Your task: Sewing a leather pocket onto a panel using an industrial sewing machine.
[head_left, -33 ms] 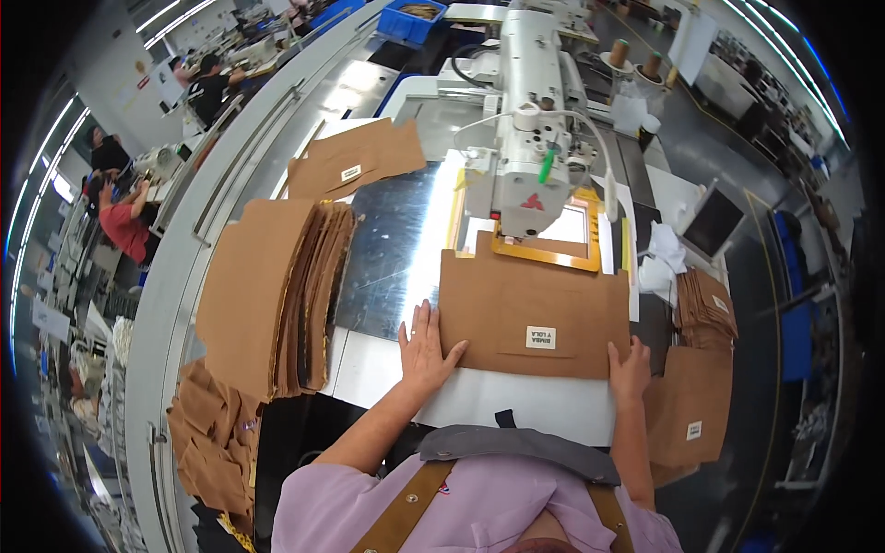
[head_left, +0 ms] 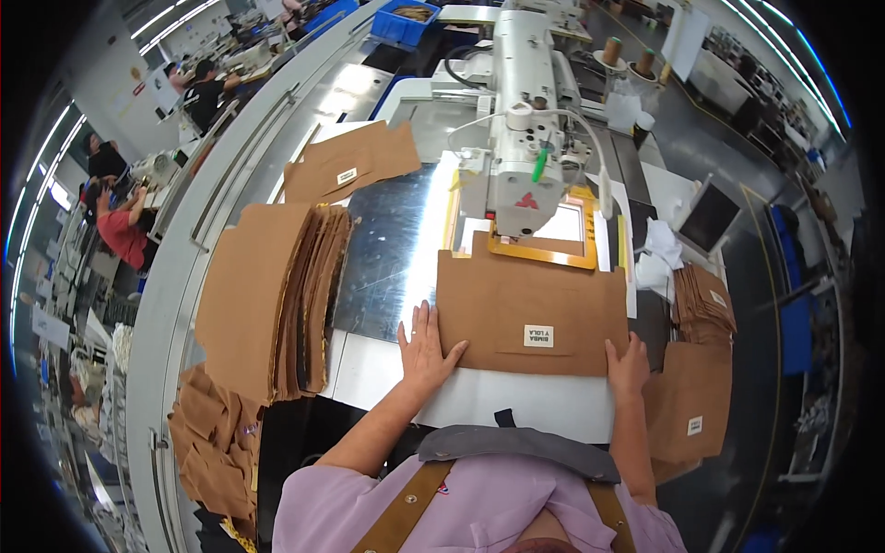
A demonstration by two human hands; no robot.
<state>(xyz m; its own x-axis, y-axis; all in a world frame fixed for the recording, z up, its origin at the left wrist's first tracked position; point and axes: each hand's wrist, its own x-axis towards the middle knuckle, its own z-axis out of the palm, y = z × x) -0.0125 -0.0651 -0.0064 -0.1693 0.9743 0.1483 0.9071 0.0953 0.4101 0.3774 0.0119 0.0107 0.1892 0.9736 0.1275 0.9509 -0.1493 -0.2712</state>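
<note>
A flat brown fabric panel (head_left: pixel 479 318) with a white label (head_left: pixel 538 336) lies in front of the sewing machine head (head_left: pixel 526 175). Its far edge reaches under a yellow clamp frame (head_left: pixel 544 256). My left hand (head_left: pixel 427 352) rests flat at the panel's left edge, fingers spread and thumb at the near left corner. At the near right corner is my right hand (head_left: pixel 629 367), its thumb against the panel and its fingers stretched along the side. Neither hand grips anything that I can see.
Thick stacked brown panels (head_left: pixel 253 300) stand on the left, above crumpled brown pieces (head_left: pixel 212 442). Labelled pieces (head_left: pixel 348 164) lie farther back. On the right are smaller brown pieces (head_left: pixel 702 300), a labelled panel (head_left: pixel 690 396), white cloth (head_left: pixel 659 256) and a dark screen (head_left: pixel 708 219).
</note>
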